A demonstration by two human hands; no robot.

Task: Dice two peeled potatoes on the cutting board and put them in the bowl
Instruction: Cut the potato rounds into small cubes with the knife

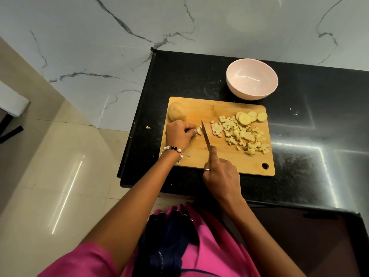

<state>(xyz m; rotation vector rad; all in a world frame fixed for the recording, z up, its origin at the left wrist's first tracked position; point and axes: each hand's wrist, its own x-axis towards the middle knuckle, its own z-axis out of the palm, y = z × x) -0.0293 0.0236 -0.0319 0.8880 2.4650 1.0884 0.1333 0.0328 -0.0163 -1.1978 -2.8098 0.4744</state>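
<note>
- Head view: the wooden cutting board [217, 156] lies on a black counter [299, 136], with the pale pink bowl [252, 78] just beyond its far edge, nothing inside it.
- The left hand [178, 134] has its fingers curled, pinching a small potato piece [199, 130] against the board.
- The right hand [221, 176] grips the knife [206, 136], whose blade stands just right of that piece.
- A whole potato [177, 113] sits at the board's far left corner, just behind the left hand.
- The diced potato pile [242, 134] and three round slices [251, 117] fill the board's right side.
- One stray scrap [148, 127] lies on the counter left of the board.
- A beaded bracelet [173, 149] circles the left wrist; a ring [207, 169] is on the right hand.
</note>
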